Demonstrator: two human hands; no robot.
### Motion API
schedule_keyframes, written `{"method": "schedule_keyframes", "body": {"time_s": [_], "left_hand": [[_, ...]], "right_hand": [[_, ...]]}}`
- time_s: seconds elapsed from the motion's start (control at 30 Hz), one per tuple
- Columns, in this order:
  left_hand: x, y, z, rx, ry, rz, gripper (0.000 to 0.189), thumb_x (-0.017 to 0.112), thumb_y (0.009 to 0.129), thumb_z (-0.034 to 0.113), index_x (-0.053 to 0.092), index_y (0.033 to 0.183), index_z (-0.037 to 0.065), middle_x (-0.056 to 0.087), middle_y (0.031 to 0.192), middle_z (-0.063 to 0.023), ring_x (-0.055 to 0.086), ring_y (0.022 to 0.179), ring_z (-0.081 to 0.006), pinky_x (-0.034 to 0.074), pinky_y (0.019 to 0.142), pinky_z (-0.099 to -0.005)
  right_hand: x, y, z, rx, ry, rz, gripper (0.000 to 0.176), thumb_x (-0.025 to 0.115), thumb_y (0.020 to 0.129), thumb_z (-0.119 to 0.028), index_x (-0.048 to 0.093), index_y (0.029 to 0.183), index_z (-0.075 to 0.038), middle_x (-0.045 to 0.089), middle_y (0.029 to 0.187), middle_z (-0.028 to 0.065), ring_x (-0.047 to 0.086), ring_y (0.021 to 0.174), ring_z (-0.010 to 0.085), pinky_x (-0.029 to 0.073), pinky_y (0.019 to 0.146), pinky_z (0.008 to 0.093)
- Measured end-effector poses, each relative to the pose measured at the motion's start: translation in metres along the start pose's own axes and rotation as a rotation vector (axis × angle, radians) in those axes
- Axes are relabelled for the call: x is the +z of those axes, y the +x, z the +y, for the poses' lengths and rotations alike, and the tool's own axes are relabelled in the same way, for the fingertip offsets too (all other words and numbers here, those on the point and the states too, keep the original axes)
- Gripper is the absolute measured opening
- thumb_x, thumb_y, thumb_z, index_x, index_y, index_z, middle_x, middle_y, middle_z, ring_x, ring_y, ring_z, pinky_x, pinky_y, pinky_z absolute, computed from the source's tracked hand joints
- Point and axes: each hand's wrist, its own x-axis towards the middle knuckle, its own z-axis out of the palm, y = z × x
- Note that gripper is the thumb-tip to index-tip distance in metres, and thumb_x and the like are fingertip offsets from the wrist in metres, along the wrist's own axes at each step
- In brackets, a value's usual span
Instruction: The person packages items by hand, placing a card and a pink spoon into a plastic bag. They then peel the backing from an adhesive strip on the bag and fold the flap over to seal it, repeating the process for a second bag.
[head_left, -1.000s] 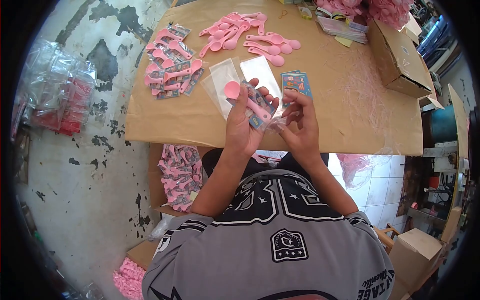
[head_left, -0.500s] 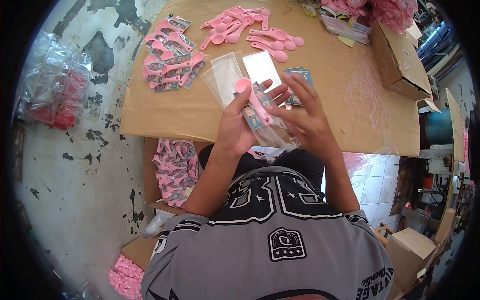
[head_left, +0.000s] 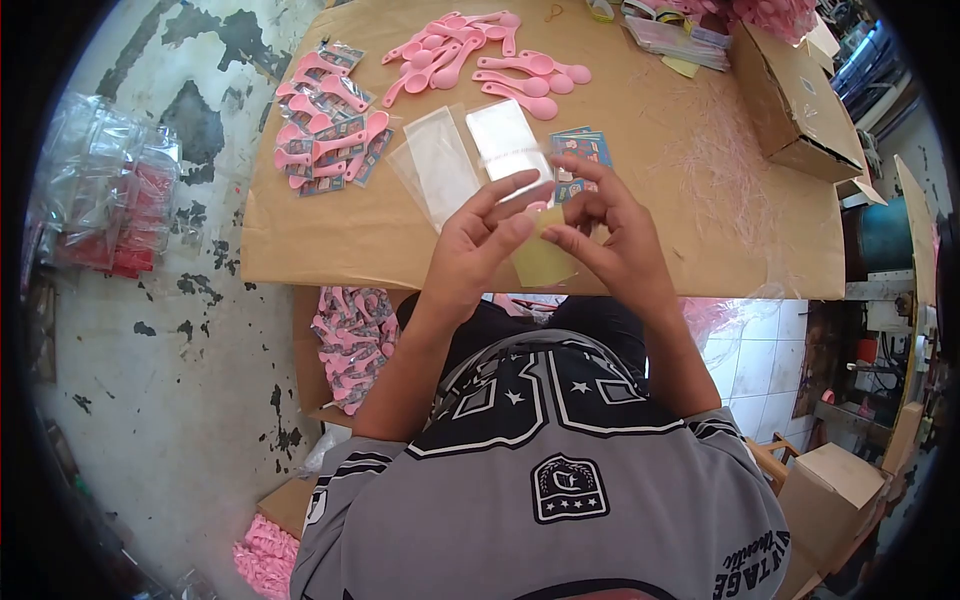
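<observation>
A yellowish rectangular piece [head_left: 545,258], perhaps the back of a packet, hangs between my hands, with a bit of pink at its upper edge. My left hand [head_left: 480,240] pinches its upper left side. At its upper right corner are the closed thumb and fingertips of my right hand [head_left: 615,235]. Beyond my fingers lie a stack of clear bags with a white surface [head_left: 505,135], more clear bags [head_left: 440,160] and blue printed cards [head_left: 585,150], the cards partly behind my right hand.
Packed pink spoons [head_left: 340,145] lie at the table's left, loose pink spoons [head_left: 445,50] at the back. A cardboard box [head_left: 790,100] stands at the right, near scattered pink strands [head_left: 720,170]. Below the table's left part, a box holds packed spoons [head_left: 355,345].
The pink spoon and printed card on my left hand no longer show; a yellowish face does instead. My spread right hand has closed on its corner. The view has shifted slightly.
</observation>
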Motion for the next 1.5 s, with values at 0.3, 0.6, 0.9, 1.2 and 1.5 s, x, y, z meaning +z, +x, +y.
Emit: {"method": "schedule_keyframes", "body": {"time_s": [0.3, 0.6, 0.9, 1.2, 1.5], "left_hand": [[0.007, -0.009, -0.016, 0.057, -0.006, 0.172, 0.042, 0.064, 0.106, 0.014, 0.054, 0.144, -0.002, 0.073, 0.125, -0.0212, 0.073, 0.102, -0.0152, 0.061, 0.084, -0.0276], [0.01, -0.025, -0.005, 0.025, 0.357, 0.182, 0.056, 0.064, 0.103, 0.002, 0.045, 0.155, -0.001, 0.076, 0.105, -0.0137, 0.07, 0.089, -0.0085, 0.054, 0.072, -0.0211], [-0.003, -0.025, -0.01, 0.078, 0.447, 0.142, 0.059, 0.064, 0.102, 0.0, 0.043, 0.157, -0.002, 0.074, 0.108, -0.0116, 0.067, 0.088, -0.0065, 0.053, 0.073, -0.0223], [0.012, -0.02, 0.01, -0.062, 0.687, 0.06, 0.056, 0.065, 0.103, 0.007, 0.047, 0.155, -0.001, 0.076, 0.1, -0.0078, 0.063, 0.08, -0.0036, 0.049, 0.067, -0.0202], [0.012, -0.018, -0.004, -0.006, 0.108, 0.116, 0.046, 0.064, 0.106, 0.013, 0.052, 0.147, -0.002, 0.076, 0.118, -0.0203, 0.073, 0.094, -0.0126, 0.058, 0.081, -0.0261]], "right_hand": [[0.019, -0.01, 0.017, -0.084, -0.049, 0.262, 0.043, 0.077, 0.092, -0.006, 0.061, 0.132, -0.005, 0.072, 0.092, 0.0077, 0.07, 0.084, 0.0148, 0.053, 0.073, 0.0282], [0.029, 0.024, 0.005, -0.621, -0.737, 0.344, 0.027, 0.079, 0.081, -0.005, 0.075, 0.108, -0.008, 0.068, 0.12, 0.0082, 0.062, 0.107, 0.032, 0.051, 0.092, 0.0439], [0.037, 0.027, 0.012, -0.686, -0.789, 0.362, 0.026, 0.078, 0.078, -0.004, 0.075, 0.104, -0.008, 0.072, 0.113, 0.0018, 0.062, 0.105, 0.028, 0.05, 0.09, 0.0415], [0.011, 0.034, 0.009, -0.637, -0.766, 0.309, 0.017, 0.076, 0.081, -0.005, 0.07, 0.096, -0.008, 0.072, 0.108, 0.0042, 0.064, 0.103, 0.0267, 0.049, 0.089, 0.04], [-0.042, 0.038, -0.001, -0.328, 0.35, 0.686, 0.008, 0.062, 0.095, 0.005, 0.065, 0.094, -0.002, 0.073, 0.103, 0.013, 0.071, 0.094, 0.0189, 0.055, 0.084, 0.0322]]}}
